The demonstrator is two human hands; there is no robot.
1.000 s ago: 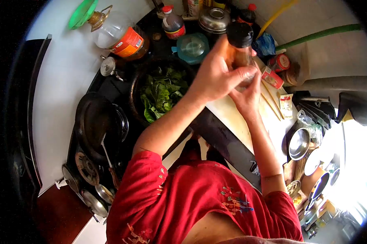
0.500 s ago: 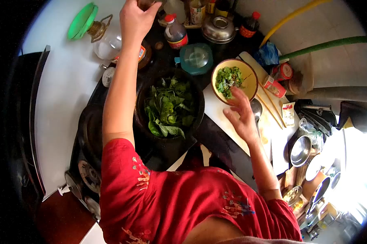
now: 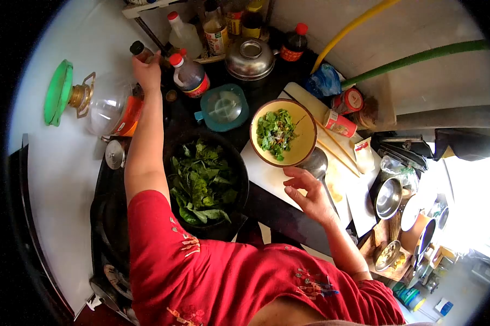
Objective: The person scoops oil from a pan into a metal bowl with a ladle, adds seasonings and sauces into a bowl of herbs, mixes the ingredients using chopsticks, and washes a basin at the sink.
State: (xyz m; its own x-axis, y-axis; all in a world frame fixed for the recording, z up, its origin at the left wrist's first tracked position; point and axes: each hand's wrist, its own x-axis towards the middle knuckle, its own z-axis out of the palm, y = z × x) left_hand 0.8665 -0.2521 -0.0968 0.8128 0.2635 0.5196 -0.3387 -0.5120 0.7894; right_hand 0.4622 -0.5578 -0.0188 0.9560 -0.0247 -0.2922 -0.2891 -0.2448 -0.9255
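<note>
My left hand [image 3: 148,75] reaches to the back left, its fingers closed around a small dark-capped jar [image 3: 142,51]. Beside it stands a red-capped sauce bottle [image 3: 192,76]. My right hand [image 3: 309,196] hovers over the cutting board with fingers apart, holding nothing. Just beyond its fingertips are a ladle [image 3: 315,162] and a yellow bowl [image 3: 259,151] of chopped green herbs [image 3: 276,133] with dark bits among them. Between my arms, a black wok [image 3: 243,187] holds a heap of leafy greens [image 3: 204,182].
Near the wok sits a teal lidded container [image 3: 223,107]; behind it are a metal lidded pot [image 3: 249,60] and several bottles. A large oil jug [image 3: 106,111] stands left. Chopsticks [image 3: 337,146] lie on the white cutting board [image 3: 288,187]. Pans and bowls [image 3: 389,198] crowd the right.
The view has shifted, so the counter appears further left and lower. My left hand now shows with the dark-capped jar. My right hand has drawn back from over the bowl toward me.
</note>
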